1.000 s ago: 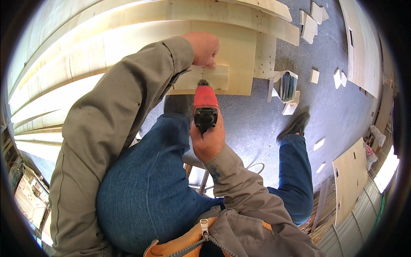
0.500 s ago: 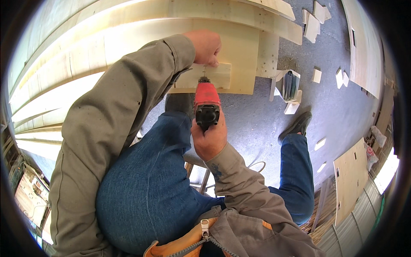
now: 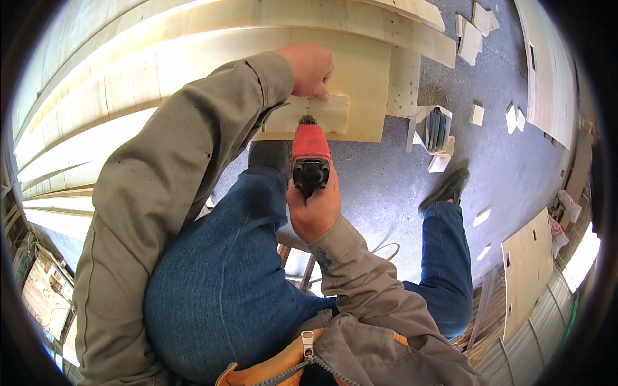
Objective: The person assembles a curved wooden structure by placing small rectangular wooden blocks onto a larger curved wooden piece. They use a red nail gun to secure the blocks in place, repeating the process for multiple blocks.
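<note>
The right hand [image 3: 317, 209] is wrapped firmly round the grip of a red and black power tool [image 3: 310, 143], fingers closed in tight, and here is the tool, right in the middle of the picture, its dark nose pointing away from the body and over the near part of a small pale wood strip [image 3: 333, 117]; whether the tip touches the wood, I cannot tell from above! Across comes the left arm in its brown sleeve [image 3: 158, 151], and at the end of it the left hand [image 3: 311, 69] is curled inward, knuckles up, its lower fingers down at the strip's far edge; most of the fingers are tucked out of sight, so I cannot tell whether it pinches the wood or simply presses. The strip lies flat near the close edge of a wide pale board [image 3: 368, 80], crossed by a thin dark line just ahead of the tool. Over to the right, on the grey floor [image 3: 380, 170], dark slats [image 3: 437, 128] sit bundled upright, loose wood offcuts [image 3: 477, 114] lie scattered beyond them, and nearer in, a dark shoe [image 3: 447, 188] is planted at the end of a blue-jeaned leg [image 3: 444, 257]
</note>
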`<state>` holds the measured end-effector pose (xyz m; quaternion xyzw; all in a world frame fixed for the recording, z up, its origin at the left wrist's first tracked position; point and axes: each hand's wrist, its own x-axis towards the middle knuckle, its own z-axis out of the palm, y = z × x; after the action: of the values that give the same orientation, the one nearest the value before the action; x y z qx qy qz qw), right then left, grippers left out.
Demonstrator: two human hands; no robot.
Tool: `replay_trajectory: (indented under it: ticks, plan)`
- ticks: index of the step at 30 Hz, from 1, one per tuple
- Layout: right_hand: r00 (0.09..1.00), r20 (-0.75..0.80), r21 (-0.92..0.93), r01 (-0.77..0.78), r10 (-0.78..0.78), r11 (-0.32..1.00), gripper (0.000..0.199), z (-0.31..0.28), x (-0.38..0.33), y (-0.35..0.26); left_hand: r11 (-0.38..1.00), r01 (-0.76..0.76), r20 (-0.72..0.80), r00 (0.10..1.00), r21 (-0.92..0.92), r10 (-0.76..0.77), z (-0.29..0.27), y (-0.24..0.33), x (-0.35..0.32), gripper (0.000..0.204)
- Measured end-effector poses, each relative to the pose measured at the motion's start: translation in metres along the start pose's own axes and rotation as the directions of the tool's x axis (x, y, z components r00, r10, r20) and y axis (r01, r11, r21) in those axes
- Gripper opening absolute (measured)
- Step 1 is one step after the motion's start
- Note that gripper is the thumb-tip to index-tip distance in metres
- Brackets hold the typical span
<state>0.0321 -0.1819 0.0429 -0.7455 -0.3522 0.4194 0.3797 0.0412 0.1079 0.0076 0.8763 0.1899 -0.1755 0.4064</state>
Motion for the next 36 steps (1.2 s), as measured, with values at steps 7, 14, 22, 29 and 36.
replay_trajectory:
  ticks: [7, 14, 22, 29, 36]
  plan:
    - [1.0, -0.008, 0.006, -0.007, 0.007, 1.0, 0.088, 0.0, 0.001, -0.001, 1.0, -0.021, -0.019, 1.0, -0.022, 0.021, 0.001, -0.001, 0.0, 0.028]
    - [1.0, 0.002, 0.027, 0.02, -0.02, 0.999, 0.088, -0.002, 0.005, -0.001, 1.0, 0.012, 0.01, 1.0, -0.013, -0.012, 0.001, 0.0, 0.0, 0.028]
    - [0.999, 0.004, 0.057, 0.047, -0.047, 0.997, 0.086, -0.004, 0.007, 0.0, 1.0, -0.003, 0.001, 1.0, 0.018, 0.003, 0.002, -0.001, 0.0, 0.028]
    - [0.997, 0.049, 0.083, -0.061, 0.057, 0.995, 0.081, -0.011, -0.008, 0.005, 1.0, -0.002, -0.004, 1.0, 0.01, 0.002, 0.001, 0.0, 0.0, 0.029]
    - [0.997, 0.048, 0.126, -0.062, 0.056, 0.99, 0.079, -0.009, -0.011, 0.007, 1.0, 0.013, -0.009, 1.0, -0.012, -0.013, 0.003, -0.001, -0.001, 0.028]
